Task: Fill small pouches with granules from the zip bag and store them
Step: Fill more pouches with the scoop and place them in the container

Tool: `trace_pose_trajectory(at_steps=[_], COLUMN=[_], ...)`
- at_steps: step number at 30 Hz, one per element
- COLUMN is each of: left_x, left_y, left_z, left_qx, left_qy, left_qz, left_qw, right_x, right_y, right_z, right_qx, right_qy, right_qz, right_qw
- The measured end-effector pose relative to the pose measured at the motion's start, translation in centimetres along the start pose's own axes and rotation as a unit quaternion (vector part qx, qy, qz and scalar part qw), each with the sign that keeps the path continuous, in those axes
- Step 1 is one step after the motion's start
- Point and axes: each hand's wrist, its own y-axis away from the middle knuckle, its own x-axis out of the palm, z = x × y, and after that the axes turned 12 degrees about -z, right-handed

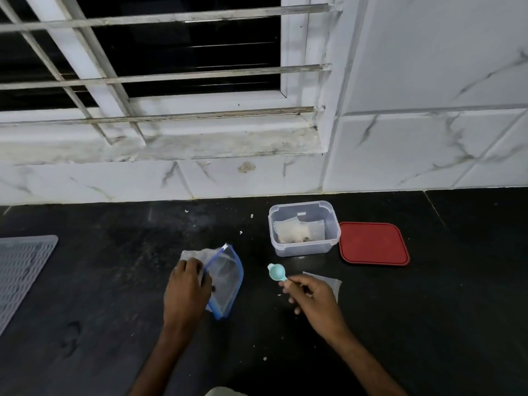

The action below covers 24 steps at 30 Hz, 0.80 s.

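Low in the frame's centre, on the black counter (114,281), the left hand (187,284) curls its fingers round the left edge of the blue-rimmed zip bag (225,278), which slumps to the right of the knuckles. The right hand (314,298) pinches a teal scoop (276,272) by its handle, the bowl jutting up-left past the fingertips. A clear pouch (331,281) lies partly under that hand. Above it, an open container (300,205) holds filled pouches (298,231), with a red lid (373,243) just beside.

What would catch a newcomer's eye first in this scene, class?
The red lid lies flat on the black counter, just right of the clear container, which holds pouches. Nearer, the right hand holds a teal scoop, while the left hand grips the blue-edged zip bag.
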Motion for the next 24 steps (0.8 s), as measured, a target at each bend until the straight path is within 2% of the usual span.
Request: trace_pose_trajectory(at_steps=[2,5,8,11,14,16,18,20,21,24], left_x=[-1.2,-2.8,-3.9,-4.4,-4.5,-4.7,-4.6,-4.6,-4.5,-4.5], left_y=[-0.8,-0.8,0.2,0.8,0.6,0.2,0.1,0.4,0.6,1.9], left_z=[-0.2,-0.9,-2.2,-3.2,-3.3,-3.1,-3.0,-3.5,-4.1,-6.3], left_qx=[-0.019,-0.013,0.007,0.014,-0.001,-0.011,-0.011,0.005,0.014,0.054], left_qy=[0.044,0.074,0.098,0.129,0.152,0.164,0.179,0.189,0.195,0.221], left_qz=[-0.034,-0.038,-0.033,-0.021,-0.018,-0.010,0.017,0.045,0.059,0.089], left_qw=[0.998,0.996,0.995,0.991,0.988,0.986,0.984,0.981,0.979,0.970], right_x=[1.5,3.7,5.2,5.8,5.3,5.1,5.5,6.4,6.7,7.8], right_y=[0.2,0.8,1.7,1.8,1.6,1.5,0.9,0.5,0.4,0.8], right_z=[1.5,4.2,6.3,7.2,6.4,6.0,6.1,6.6,6.2,5.2], right_qx=[-0.010,-0.034,-0.085,-0.148,-0.189,-0.187,-0.138,-0.011,0.006,-0.044], right_qy=[-0.032,-0.081,-0.064,0.084,0.265,0.364,0.483,0.554,0.545,0.412], right_qz=[0.023,0.059,0.094,0.119,0.107,0.095,0.110,0.156,0.167,0.108], right_qw=[0.999,0.994,0.990,0.978,0.940,0.908,0.858,0.818,0.822,0.904])
